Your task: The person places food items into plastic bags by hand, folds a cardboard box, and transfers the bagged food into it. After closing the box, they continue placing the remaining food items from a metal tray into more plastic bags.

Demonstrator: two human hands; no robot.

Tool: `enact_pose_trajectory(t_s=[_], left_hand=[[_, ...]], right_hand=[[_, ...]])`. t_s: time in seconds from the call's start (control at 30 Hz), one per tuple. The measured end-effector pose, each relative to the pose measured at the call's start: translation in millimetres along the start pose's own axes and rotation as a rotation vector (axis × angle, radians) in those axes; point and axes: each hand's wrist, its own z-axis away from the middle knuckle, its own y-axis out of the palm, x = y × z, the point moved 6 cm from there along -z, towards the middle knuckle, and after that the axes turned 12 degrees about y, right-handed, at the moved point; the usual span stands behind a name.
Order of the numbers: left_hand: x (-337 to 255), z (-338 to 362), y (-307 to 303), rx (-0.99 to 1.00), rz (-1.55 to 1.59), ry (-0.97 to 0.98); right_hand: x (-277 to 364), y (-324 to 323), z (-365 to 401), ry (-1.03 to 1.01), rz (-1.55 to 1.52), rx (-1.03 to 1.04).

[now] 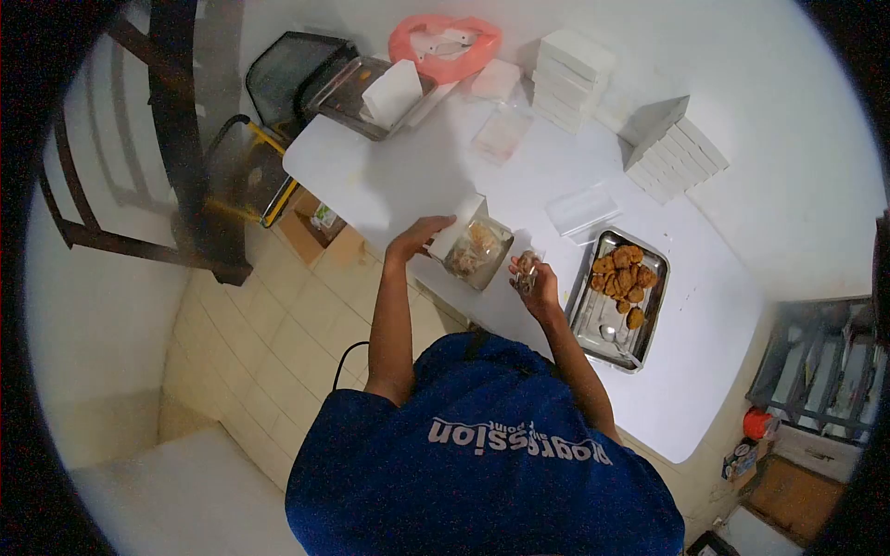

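My left hand [425, 239] is closed on the left side of an open white cardboard box [491, 271], near the table's front edge. Inside the box lie clear plastic bags [475, 246] with pale and orange-brown contents. Just right of the box, my right hand [538, 292] grips a small clear plastic packet [527, 264] with something brownish in it. To the right of that hand rests a steel tray [656, 320] with several brown fried pieces [624, 275] in its far part.
Flat clear plastic bags [584, 211] lie behind the tray. Stacks of white boxes [570, 79] and more folded boxes [677, 157] stand along the wall. At the back left are another metal tray [338, 100] and a pink plastic bag [403, 46]. Dark metal stairs [176, 139] rise at left.
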Motion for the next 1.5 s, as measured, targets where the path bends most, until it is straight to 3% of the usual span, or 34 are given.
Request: enact_pose_trajectory(t_s=[0.23, 0.33, 0.4, 0.43, 0.5, 0.53, 0.57, 0.63, 0.7, 0.87, 1.0, 1.07, 1.2, 1.27, 1.3, 1.37, 1.5], left_hand=[[-13, -2, -2, -0.034, -0.172, 0.079], [-13, -6, 4, -0.025, -0.165, 0.123], [-23, 3, 8, -0.036, -0.137, 0.127], [-13, -3, 7, -0.04, -0.135, 0.127], [-6, -11, 8, -0.041, -0.096, 0.244], [-4, -11, 8, -0.043, -0.095, 0.243], [-3, -12, 9, -0.041, -0.085, 0.258], [5, -16, 11, -0.039, -0.075, 0.271], [7, -18, 9, -0.091, -0.117, 0.326], [1, -10, 8, -0.117, -0.208, 0.304], [-1, -8, 8, -0.122, -0.243, 0.282], [0, -10, 9, -0.121, -0.243, 0.278], [-1, -10, 11, -0.121, -0.242, 0.277], [3, -11, 13, -0.152, -0.281, 0.267], [6, -12, 12, -0.187, -0.318, 0.257], [9, -13, 11, -0.211, -0.313, 0.281], [-3, 0, 8, -0.227, -0.308, 0.211]], right_hand=[[-1, -5, -31, 0.041, 0.406, -0.091], [5, 13, -43, -0.112, 0.601, -0.162], [16, 34, -40, -0.394, 0.805, -0.322], [11, 44, -40, -0.393, 0.808, -0.319], [12, 79, -16, -0.973, 1.264, -0.487], [0, 87, -18, -0.839, 1.5, -0.504], [-9, 85, -17, -0.838, 1.5, -0.504], [-55, 87, -31, -0.634, 2.242, -0.292], [-63, 80, -29, -0.587, 2.245, -0.328], [-37, 88, -14, -0.773, 2.068, -0.333], [-14, 86, -9, -0.636, 1.856, -0.446], [-10, 81, -13, -0.787, 1.892, -0.476], [-18, 93, -22, -0.705, 1.908, -0.308], [-26, 102, -23, -0.828, 2.078, -0.271], [-24, 111, -17, -0.829, 2.077, -0.272], [-26, 129, -6, -0.615, 2.285, -0.265], [-29, 105, -25, -0.653, 2.34, -0.23]])
